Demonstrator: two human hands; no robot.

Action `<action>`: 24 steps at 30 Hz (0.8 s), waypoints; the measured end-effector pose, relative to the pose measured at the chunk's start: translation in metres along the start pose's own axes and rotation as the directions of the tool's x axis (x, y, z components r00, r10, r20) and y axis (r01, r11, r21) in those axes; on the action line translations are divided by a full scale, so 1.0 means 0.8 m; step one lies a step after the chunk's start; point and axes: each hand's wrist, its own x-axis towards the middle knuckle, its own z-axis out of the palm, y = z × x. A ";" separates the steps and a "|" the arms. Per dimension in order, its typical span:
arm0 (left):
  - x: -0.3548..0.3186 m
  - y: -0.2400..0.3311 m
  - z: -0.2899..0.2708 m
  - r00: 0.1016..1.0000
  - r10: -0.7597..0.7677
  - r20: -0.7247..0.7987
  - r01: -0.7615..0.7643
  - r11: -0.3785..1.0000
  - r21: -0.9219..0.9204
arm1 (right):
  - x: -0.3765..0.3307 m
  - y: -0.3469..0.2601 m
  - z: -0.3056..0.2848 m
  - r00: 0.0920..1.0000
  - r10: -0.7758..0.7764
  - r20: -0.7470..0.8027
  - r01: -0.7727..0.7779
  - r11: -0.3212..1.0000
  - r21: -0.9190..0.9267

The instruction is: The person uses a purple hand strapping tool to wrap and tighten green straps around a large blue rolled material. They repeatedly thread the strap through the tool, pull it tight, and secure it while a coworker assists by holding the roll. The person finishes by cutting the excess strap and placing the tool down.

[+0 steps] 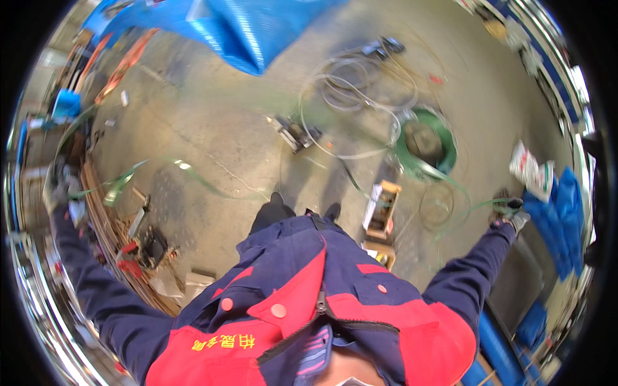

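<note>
Both of my arms are spread wide, and each hand wears a greyish glove. At the far left, my left hand (58, 184) is closed on a green strap (118, 186); one stretch of it arcs up beside the hand and another curls out over the floor. At the far right, my right hand (513, 219) is closed round a length of green strap (477, 206) that loops toward a green coil of strapping (450, 149) on the floor. Finger detail is small and slightly blurred. A metal strapping tool (293, 134) lies ahead of my feet.
Loops of pale hose (351, 156) spread ahead. Right of my feet stands an open wooden box (382, 209). Blue sheeting (248, 38) hangs at the top. Long brown boards (103, 215) and a red-and-black tool (132, 257) lie left; a white sack (531, 168) rests right on blue sheeting.
</note>
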 end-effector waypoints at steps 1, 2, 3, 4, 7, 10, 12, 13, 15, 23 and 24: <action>-0.003 0.027 0.035 0.999 -0.029 -0.023 0.028 0.999 -0.035 | -0.017 0.004 0.060 0.994 0.074 0.085 -0.053 0.974 -0.219; 0.011 0.064 0.062 0.990 0.138 0.022 -0.129 0.839 0.528 | -0.042 0.016 0.129 0.991 0.127 -0.043 -0.131 0.849 -0.513; 0.028 0.098 0.099 0.971 0.238 0.021 -0.229 0.900 0.371 | -0.081 0.034 0.198 0.968 0.204 -0.148 -0.245 0.623 -0.743; 0.041 0.137 0.121 0.932 0.360 0.044 -0.322 0.766 0.556 | -0.130 0.041 0.275 0.995 0.058 0.085 0.057 0.380 -0.923; 0.089 0.235 0.187 0.852 0.520 0.067 -0.444 0.649 0.618 | -0.361 0.078 0.465 0.568 -0.300 0.767 0.815 0.075 -0.574; 0.129 0.301 0.230 0.735 0.659 0.160 -0.631 0.579 0.516 | -0.681 0.143 0.581 -0.088 -0.359 0.929 0.922 0.325 0.212; 0.133 0.313 0.264 0.701 0.660 0.270 -0.691 0.533 0.489 | -0.895 0.215 0.613 -0.398 -0.281 0.873 0.829 0.297 0.474; 0.131 0.306 0.279 0.733 0.591 0.336 -0.669 0.539 0.512 | -0.985 0.252 0.622 -0.511 -0.244 0.824 0.747 0.348 0.567; 0.143 0.275 0.294 0.615 0.738 0.277 -0.779 0.514 0.359 | -1.116 0.318 0.639 -0.627 -0.113 0.771 0.626 0.516 0.585; 0.219 -0.179 0.104 0.940 0.339 -0.034 -0.301 0.874 0.382 | -0.978 0.308 0.754 -0.235 -0.147 0.961 0.965 0.086 0.249; 0.217 -0.244 0.075 0.966 0.243 -0.090 -0.198 0.917 0.347 | -0.934 0.298 0.772 -0.063 -0.202 0.977 0.981 0.170 0.099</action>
